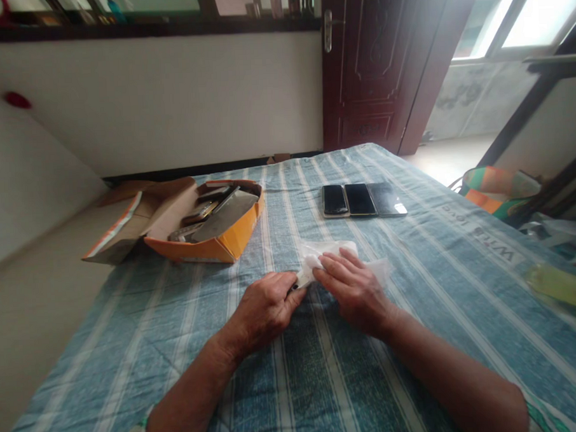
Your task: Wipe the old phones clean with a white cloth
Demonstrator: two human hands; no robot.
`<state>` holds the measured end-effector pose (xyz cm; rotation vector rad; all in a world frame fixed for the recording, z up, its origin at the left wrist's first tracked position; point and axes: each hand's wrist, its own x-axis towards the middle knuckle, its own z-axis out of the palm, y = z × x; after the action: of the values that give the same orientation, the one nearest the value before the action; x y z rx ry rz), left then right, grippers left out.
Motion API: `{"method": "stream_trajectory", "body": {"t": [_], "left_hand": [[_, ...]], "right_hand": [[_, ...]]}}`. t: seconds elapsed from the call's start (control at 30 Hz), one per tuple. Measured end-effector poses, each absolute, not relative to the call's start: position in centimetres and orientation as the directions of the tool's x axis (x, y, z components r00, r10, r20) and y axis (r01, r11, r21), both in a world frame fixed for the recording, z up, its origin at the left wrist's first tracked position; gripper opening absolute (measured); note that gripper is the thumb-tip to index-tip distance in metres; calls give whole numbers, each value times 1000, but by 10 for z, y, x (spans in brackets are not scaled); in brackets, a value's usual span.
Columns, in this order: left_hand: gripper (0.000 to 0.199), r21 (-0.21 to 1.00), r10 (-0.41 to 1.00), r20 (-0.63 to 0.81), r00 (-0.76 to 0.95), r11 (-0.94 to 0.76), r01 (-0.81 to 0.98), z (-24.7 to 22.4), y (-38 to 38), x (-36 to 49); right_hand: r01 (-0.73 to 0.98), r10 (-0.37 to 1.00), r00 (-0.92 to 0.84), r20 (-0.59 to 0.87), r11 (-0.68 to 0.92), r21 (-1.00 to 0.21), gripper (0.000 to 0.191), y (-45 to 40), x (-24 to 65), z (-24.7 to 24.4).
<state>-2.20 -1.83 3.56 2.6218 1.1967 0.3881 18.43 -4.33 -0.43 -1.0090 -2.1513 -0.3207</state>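
My left hand (266, 306) is closed on one end of a small flat object (300, 281) with a pale surface and a dark edge. It may be a phone, but most of it is covered. Over its other end lies a white tissue (379, 270), crumpled under the bent fingers of my right hand (355, 292), which press and grip it. Beyond my hands, three phones lie side by side: a dark-screened one (334, 201), a second black one (360, 200) and a greyer, glossy one (387, 200).
An orange cardboard box (238, 237) with its lid folded back stands at the left, holding several phones and flat parts. A blue striped cloth (296, 394) covers the surface. At the right edge lies a yellow-green packet (565, 286). A dark red door (372, 66) stands behind.
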Motion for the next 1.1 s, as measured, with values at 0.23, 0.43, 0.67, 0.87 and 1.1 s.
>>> {"method": "stream_trajectory", "body": {"t": [0.23,0.43,0.67,0.87,1.1], "left_hand": [[33,307,746,156,647,-659,687,38,-17,-22],[34,316,753,194,629,-655,687,36,-16,-23],[39,390,796,243,554,-603,696,29,-10,-29],[37,526,882,218,417,-467,711,36,-11,-26],[32,597,912,289,291,-409,690,37,-12,-25]], "right_hand": [[842,674,-335,658,527,-112,36,-29,199,-6],[834,795,-89,601,389,-391,43,-17,218,-8],[735,821,242,517,192,-650,39,-7,234,-12],[727,818,257,515,187,-660,40,-6,233,-14],[753,797,208,567,239,-613,38,-7,230,-17]]}}
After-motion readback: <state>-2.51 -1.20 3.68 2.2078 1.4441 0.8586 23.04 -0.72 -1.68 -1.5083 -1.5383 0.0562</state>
